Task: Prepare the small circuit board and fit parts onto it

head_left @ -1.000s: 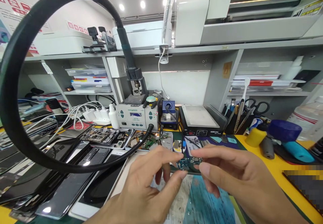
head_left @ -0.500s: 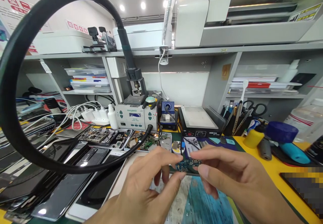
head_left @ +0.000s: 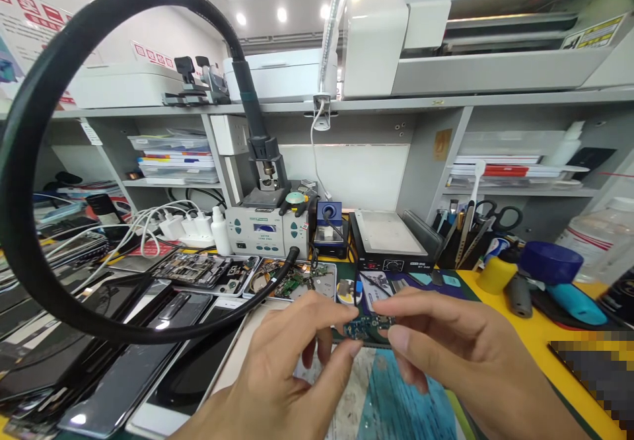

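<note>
A small blue-green circuit board (head_left: 367,327) is held up between my two hands over the work mat. My left hand (head_left: 297,354) pinches its left end between thumb and forefinger. At the right end, the thumb and forefinger of my right hand (head_left: 450,341) close on the board's edge, the other fingers curled beneath. Tiny parts dot the board's face, too small to make out. Below lies a mat with a white and turquoise wood-look pattern (head_left: 411,394).
Several phones (head_left: 143,354) lie at left under the looping black hose (head_left: 24,162) of a hot-air station (head_left: 267,228). A tray of circuit boards (head_left: 321,283), a soldering iron stand (head_left: 331,232) and a heating plate (head_left: 389,235) stand behind. Bottles and a blue lid (head_left: 551,260) sit at right.
Both hands keep their grip on the circuit board, almost still. The whole view has shifted very slightly.
</note>
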Available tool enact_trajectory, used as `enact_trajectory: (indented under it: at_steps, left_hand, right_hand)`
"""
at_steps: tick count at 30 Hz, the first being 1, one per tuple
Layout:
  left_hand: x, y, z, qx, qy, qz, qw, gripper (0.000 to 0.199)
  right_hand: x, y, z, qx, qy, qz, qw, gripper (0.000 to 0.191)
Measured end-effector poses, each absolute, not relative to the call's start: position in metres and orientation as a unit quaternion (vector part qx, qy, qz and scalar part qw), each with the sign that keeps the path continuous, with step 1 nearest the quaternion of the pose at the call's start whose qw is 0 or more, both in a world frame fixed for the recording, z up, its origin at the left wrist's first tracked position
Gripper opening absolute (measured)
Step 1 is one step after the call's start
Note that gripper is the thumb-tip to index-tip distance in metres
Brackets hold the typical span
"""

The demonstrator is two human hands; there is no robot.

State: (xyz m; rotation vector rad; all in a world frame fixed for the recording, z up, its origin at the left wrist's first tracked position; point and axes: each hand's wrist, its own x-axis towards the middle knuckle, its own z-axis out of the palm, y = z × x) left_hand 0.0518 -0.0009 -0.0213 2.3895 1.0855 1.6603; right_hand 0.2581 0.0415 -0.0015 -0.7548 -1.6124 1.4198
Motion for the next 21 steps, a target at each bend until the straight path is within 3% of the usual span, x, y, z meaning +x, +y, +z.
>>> enact_trajectory:
  at_steps: [21]
  left_hand:
    - [0.0524,0.0,-0.0217,0.769,0.348,0.536,0.014,0.027]
  right_hand:
    - [0.2577,0.0428,-0.0026,-0.311,-0.626,0.582,0.416,0.019]
